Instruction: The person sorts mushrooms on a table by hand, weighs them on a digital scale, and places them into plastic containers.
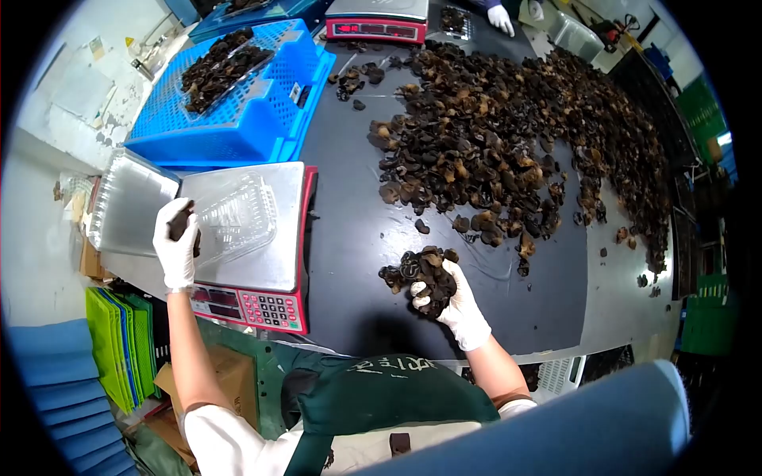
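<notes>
My left hand (176,244), in a white glove, is closed on a dark piece of wood ear mushroom (181,222). It is at the left side of a transparent plastic tray (238,218), which lies on the steel plate of a red scale (282,262). My right hand (459,305), also gloved in white, grips a clump of wood ear mushrooms (425,278) just above the dark tabletop near its front edge. Some of its fingers are hidden by the clump. A large heap of wood ear mushrooms (484,135) spreads behind it.
Stacked transparent trays (131,202) stand left of the scale. A blue crate (214,131) carries a filled tray (226,71). Another red scale (377,22) stands at the back, near a co-worker's gloved hand (500,19). Green baskets (119,341) lean below the table at left.
</notes>
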{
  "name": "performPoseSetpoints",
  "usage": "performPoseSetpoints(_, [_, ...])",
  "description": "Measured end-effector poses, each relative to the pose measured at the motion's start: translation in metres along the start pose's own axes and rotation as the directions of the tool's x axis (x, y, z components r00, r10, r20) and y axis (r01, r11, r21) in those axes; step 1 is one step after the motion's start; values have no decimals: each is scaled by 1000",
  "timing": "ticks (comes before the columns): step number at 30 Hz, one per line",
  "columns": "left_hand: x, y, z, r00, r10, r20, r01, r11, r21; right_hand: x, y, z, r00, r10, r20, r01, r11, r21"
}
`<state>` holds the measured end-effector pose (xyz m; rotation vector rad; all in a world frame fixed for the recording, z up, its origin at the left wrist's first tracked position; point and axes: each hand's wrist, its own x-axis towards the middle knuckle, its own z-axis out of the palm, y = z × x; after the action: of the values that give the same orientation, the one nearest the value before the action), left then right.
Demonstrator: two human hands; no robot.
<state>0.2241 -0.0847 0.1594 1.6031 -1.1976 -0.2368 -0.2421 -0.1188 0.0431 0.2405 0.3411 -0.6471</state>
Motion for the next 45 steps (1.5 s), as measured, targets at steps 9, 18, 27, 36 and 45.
performPoseSetpoints(9, [-5,-23,23,932,176,316,-294,878,377,63,27,87,998,6,58,21,890,-455])
performPoseSetpoints(18, [-3,-30,4,951,183,250,-248,932,263,183,112,204,863,21,504,498,131,-857])
performPoseSetpoints(27, [-11,-29,-20,850,103,517,-282,918,280,208,112,181,754,332,566,544,-799,-256])
performPoseSetpoints(36, [-1,-26,-48,806,97,584,-215,967,136,174,50,180,780,17,626,565,-449,-692])
performPoseSetpoints(45, [3,-32,18,806,257,534,-505,770,390,187,95,135,719,150,679,420,-872,-252])
